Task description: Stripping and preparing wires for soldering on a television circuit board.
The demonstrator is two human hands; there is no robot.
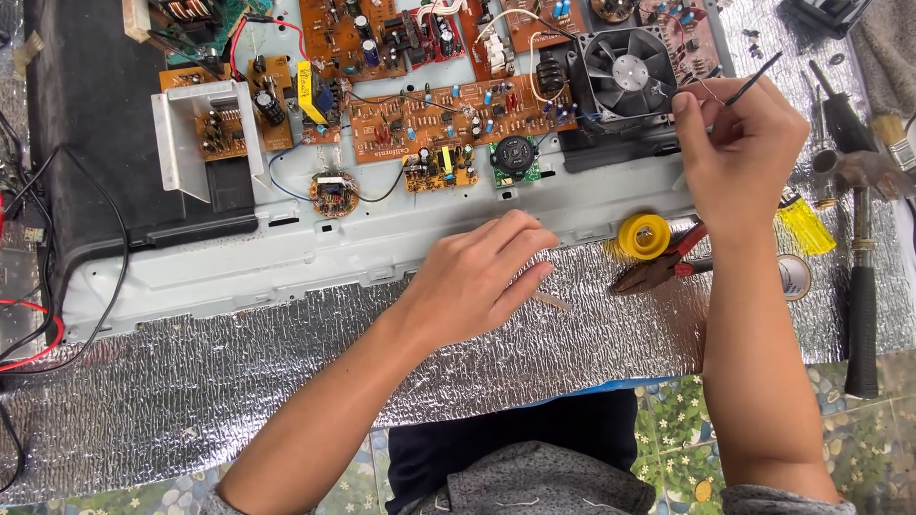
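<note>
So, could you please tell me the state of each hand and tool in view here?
right hand: raised beside the fan, pinching a thin black tool
thin black tool: held, tilted
left hand: resting palm-down, holding nothing
fan: blades sharp, apparently not spinning
pliers: lying unheld, jaws shut
hammer: lying unheld
yellow spool: lying flat

A crinkled silver foil mat (239, 401) covers the work surface, catching bright, even light. Along the bottom edge shows a floor (687, 420) patterned with green leaves and yellow-white flowers. At the top right corner lies a piece of grey cloth (887, 48).
</note>
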